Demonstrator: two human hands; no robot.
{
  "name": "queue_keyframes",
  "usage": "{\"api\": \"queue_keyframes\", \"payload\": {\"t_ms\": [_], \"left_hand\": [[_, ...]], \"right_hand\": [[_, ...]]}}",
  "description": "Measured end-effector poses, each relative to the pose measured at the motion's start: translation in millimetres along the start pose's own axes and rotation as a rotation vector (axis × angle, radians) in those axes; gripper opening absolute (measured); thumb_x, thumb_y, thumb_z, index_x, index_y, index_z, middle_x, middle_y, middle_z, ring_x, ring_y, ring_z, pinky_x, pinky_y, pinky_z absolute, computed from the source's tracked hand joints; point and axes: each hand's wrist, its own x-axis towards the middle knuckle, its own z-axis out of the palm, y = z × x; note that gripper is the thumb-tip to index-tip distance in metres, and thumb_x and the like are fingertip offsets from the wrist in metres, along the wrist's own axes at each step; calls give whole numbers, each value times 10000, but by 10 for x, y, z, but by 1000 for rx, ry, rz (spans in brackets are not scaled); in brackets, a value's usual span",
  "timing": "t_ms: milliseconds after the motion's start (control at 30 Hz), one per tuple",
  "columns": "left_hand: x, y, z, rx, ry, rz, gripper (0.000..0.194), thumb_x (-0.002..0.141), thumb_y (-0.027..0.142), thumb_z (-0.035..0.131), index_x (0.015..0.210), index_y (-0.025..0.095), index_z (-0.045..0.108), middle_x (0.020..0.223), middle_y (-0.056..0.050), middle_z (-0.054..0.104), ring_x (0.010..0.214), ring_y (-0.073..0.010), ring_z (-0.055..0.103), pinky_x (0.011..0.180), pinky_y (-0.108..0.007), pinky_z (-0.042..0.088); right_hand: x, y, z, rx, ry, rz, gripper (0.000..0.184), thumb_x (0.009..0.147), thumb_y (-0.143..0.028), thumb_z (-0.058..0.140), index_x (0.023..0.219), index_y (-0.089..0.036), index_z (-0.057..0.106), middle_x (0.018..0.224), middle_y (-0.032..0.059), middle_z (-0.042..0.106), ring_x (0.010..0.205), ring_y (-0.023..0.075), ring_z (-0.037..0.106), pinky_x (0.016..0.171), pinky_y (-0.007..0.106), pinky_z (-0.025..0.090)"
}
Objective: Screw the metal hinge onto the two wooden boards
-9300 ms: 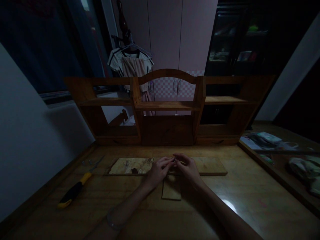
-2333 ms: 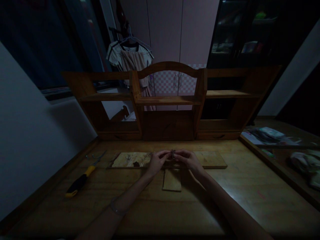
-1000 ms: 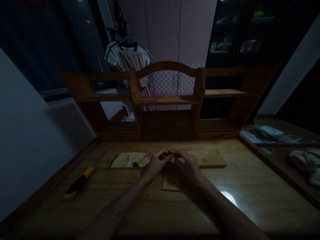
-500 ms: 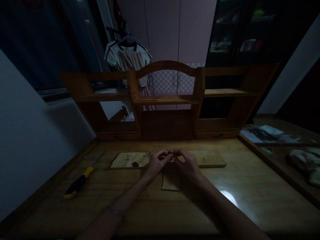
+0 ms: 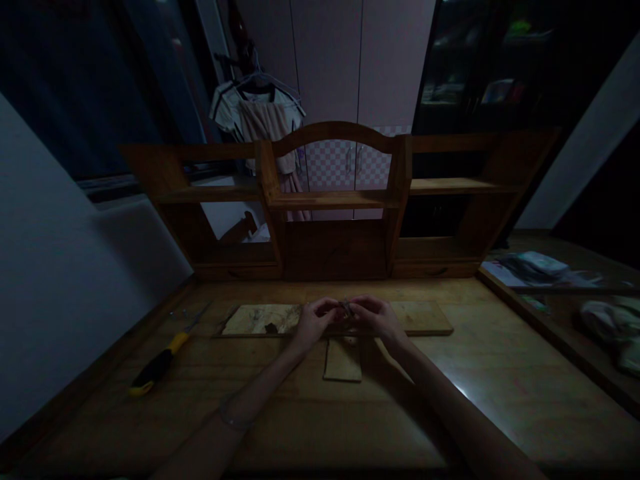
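Observation:
My left hand [image 5: 316,321] and my right hand [image 5: 374,319] meet over the middle of a long wooden board [image 5: 425,319]. Between their pinched fingertips is a small dark piece [image 5: 345,307], too small and dim to name. Both hands are closed around it. Dark, rough patches mark the board's left part. A short wooden piece [image 5: 343,362] lies below my hands, its far end close to the board's near edge. To the left rests a screwdriver [image 5: 159,363] with a yellow and black handle, its shaft pointing away from me.
Small metal bits [image 5: 179,313] lie near the screwdriver's tip. A wooden shelf unit [image 5: 335,200] stands along the back of the tabletop [image 5: 280,427]. The wall [image 5: 90,287] bounds the left side. Bags and cloth [image 5: 603,327] lie beyond the right edge.
My fingertips have shifted slightly to the right and changed their hold on the small dark piece. My right wrist has lifted a little, showing more of the short wooden piece.

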Motion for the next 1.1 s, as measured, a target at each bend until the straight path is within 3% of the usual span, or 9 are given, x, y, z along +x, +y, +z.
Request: {"api": "queue_keyframes", "payload": {"t_ms": [367, 900, 1100], "left_hand": [[-3, -17, -18, 43, -7, 32, 138, 814, 274, 659, 865, 157, 708, 844, -49, 709, 771, -175, 671, 732, -253, 536], [-5, -30, -12, -21, -15, 16, 255, 845, 382, 669, 911, 139, 626, 761, -31, 661, 705, -155, 643, 661, -231, 514], [-10, 13, -13, -29, -25, 55, 230, 828, 354, 682, 869, 141, 605, 805, -23, 639, 728, -137, 618, 675, -215, 497]], "right_hand": [[-20, -22, 6, -18, -10, 26, 291, 736, -417, 746, 922, -194, 719, 931, 60, 708, 863, 200, 648, 827, 334, 488], [-23, -53, 24, -103, 88, -108, 202, 781, -359, 727, 873, -182, 703, 901, 43, 704, 869, 189, 663, 832, 302, 511], [-29, -13, 77, -122, 27, -165, 194, 764, -334, 751, 864, -177, 695, 899, 45, 687, 859, 199, 662, 804, 316, 529]]}}
